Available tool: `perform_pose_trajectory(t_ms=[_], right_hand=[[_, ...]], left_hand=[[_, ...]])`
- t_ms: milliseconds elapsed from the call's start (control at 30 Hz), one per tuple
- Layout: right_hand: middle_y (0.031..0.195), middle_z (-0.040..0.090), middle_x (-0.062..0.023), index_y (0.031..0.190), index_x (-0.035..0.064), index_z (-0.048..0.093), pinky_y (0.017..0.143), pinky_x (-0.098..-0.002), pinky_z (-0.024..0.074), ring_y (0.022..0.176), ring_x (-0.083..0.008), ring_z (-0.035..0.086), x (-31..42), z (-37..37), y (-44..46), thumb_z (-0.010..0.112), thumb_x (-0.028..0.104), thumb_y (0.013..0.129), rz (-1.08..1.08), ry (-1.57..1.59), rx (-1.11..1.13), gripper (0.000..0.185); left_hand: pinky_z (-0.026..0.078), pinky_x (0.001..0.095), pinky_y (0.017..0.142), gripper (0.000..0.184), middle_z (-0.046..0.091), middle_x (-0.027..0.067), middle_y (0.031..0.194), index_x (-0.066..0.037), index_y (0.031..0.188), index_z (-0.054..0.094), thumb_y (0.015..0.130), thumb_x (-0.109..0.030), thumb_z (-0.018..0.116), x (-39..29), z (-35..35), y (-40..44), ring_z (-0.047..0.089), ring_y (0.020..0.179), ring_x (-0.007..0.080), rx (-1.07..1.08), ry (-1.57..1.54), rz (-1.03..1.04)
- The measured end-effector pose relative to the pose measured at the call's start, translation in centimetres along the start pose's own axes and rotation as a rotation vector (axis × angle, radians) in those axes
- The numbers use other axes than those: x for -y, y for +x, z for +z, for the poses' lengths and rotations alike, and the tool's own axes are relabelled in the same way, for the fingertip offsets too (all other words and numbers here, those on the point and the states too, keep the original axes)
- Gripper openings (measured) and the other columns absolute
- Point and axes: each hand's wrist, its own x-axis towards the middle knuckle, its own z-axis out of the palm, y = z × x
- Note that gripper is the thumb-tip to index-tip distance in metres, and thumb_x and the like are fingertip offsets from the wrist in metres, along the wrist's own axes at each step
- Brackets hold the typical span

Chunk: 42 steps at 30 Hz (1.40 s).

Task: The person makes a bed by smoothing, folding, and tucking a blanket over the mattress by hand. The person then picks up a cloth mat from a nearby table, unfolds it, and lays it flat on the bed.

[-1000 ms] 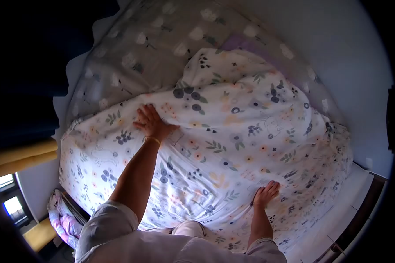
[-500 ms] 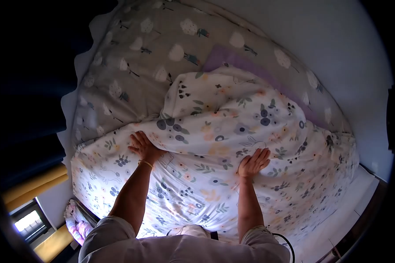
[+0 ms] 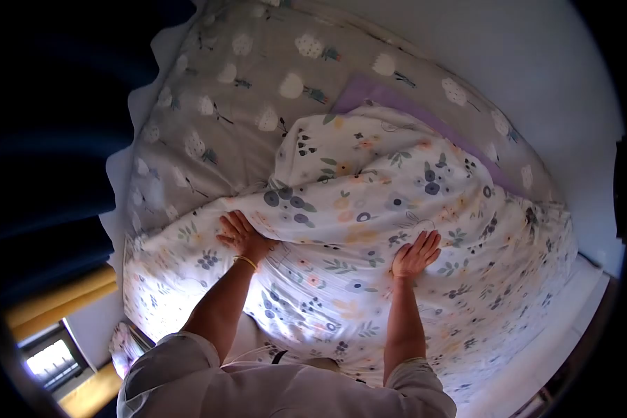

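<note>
A white quilt with grey, green and orange floral print is spread over the near half of a bed. My left hand, a yellow bracelet at its wrist, lies on the quilt with the fingers spread. Further right, my right hand rests palm down on the same quilt, its fingers stretched out. Beyond both hands the quilt rises in a soft, bunched mound with folds. From under its far edge shows a flat purple cloth, lying on a grey sheet printed with white flower shapes.
Dark curtains hang along the left, with a yellow strip lower down. A small bright window is at lower left, near a pile of pinkish cloth. A pale wall borders the bed on the right.
The view has shifted slightly, so the bed and both hands appear a little further right. Both hands keep their places on the quilt.
</note>
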Motion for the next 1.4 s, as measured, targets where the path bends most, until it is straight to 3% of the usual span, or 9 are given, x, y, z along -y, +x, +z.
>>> perform_pose_trajectory(t_ms=[367,400,500,567,833,933,1100,1133,1400], right_hand=[[0.137,0.039,-0.0178,0.132,0.0086,0.040,0.101,-0.0508,0.0286,0.127,-0.0347,0.035,5.1,-6.4,-6.2,0.050,0.029,0.082,0.330,0.048,0.146,0.055],[0.138,0.037,-0.0185,0.133,0.0101,0.039,0.098,-0.0539,0.0306,0.126,-0.0374,0.035,6.4,-5.7,-10.6,0.054,0.030,0.079,0.255,-0.015,0.054,0.060],[0.139,0.035,-0.0216,0.127,0.0156,0.049,0.093,-0.0627,0.0282,0.132,-0.0397,0.026,12.8,-12.0,-21.4,0.062,0.032,0.071,0.220,0.129,0.418,0.060],[0.142,0.030,-0.0217,0.126,0.0150,0.051,0.095,-0.0616,0.0299,0.133,-0.0382,0.025,14.8,-14.2,-25.3,0.061,0.028,0.074,0.247,0.190,0.562,0.054],[0.150,0.017,-0.0098,0.137,0.0263,0.039,0.098,-0.0626,0.0290,0.138,-0.0279,0.016,12.5,-15.0,-22.4,0.059,0.034,0.076,0.247,0.203,1.036,0.065],[0.151,0.011,-0.0075,0.138,0.0289,0.035,0.100,-0.0627,0.0264,0.139,-0.0253,0.011,13.3,-15.2,-22.4,0.056,0.037,0.078,0.232,0.143,1.051,0.064],[0.142,0.032,-0.0113,0.129,0.0155,0.048,0.099,-0.0477,0.0355,0.130,-0.0289,0.031,10.4,-13.0,-25.0,0.055,0.042,0.079,-0.060,0.338,0.798,0.057],[0.119,0.056,-0.0153,0.110,0.0082,0.060,0.096,-0.0383,0.0382,0.114,-0.0313,0.049,10.2,-12.7,-27.4,0.058,0.032,0.079,0.047,0.354,0.643,0.039],[0.106,0.061,-0.0186,0.102,0.0032,0.063,0.087,-0.0394,0.0441,0.101,-0.0342,0.056,7.8,-22.3,-37.3,0.057,0.039,0.081,0.284,0.543,1.135,0.042]], left_hand=[[0.007,0.0717,0.097,0.135,-0.005,0.0158,0.151,-0.007,0.145,0.002,0.048,-0.075,0.068,2.4,-4.0,-1.8,-0.005,0.137,0.0406,0.068,-0.193,0.155],[0.024,0.0611,0.099,0.114,0.029,0.0214,0.141,-0.006,0.140,0.026,0.055,-0.066,0.071,3.1,-6.0,-3.0,0.026,0.131,0.0385,-0.080,-0.195,0.231],[0.040,0.0459,0.093,0.094,0.053,0.0226,0.116,-0.004,0.131,0.041,0.061,-0.056,0.073,3.6,-8.8,0.9,0.049,0.112,0.0349,-0.126,-0.551,0.552],[0.046,0.0399,0.080,0.071,0.061,0.0215,0.100,-0.002,0.117,0.054,0.065,-0.046,0.073,-0.4,-10.3,2.9,0.058,0.095,0.0346,-0.634,-0.627,0.835],[0.047,0.0412,0.069,0.028,0.064,0.0189,0.092,-0.004,0.092,0.065,0.073,-0.023,0.062,-9.6,-12.0,1.6,0.060,0.085,0.0370,-0.010,-0.545,1.090],[0.045,0.0424,0.062,0.008,0.060,0.0155,0.068,-0.010,0.067,0.063,0.071,-0.012,0.057,-5.5,-8.4,-9.0,0.060,0.068,0.0318,-0.599,-0.536,1.467],[0.041,0.0409,0.078,0.017,0.060,0.0066,0.085,-0.011,0.090,0.065,0.074,-0.013,0.059,10.3,-2.2,-21.7,0.058,0.084,0.0254,0.153,-0.036,2.008],[0.041,0.0408,0.081,0.020,0.061,0.0061,0.088,-0.011,0.093,0.064,0.073,-0.013,0.060,11.9,-1.8,-21.9,0.058,0.087,0.0257,0.235,-0.093,1.932],[0.043,0.0416,0.080,0.051,0.058,0.0157,0.101,-0.001,0.104,0.057,0.070,-0.036,0.074,8.3,-1.5,-15.3,0.054,0.094,0.0321,-0.093,-0.536,1.443]])
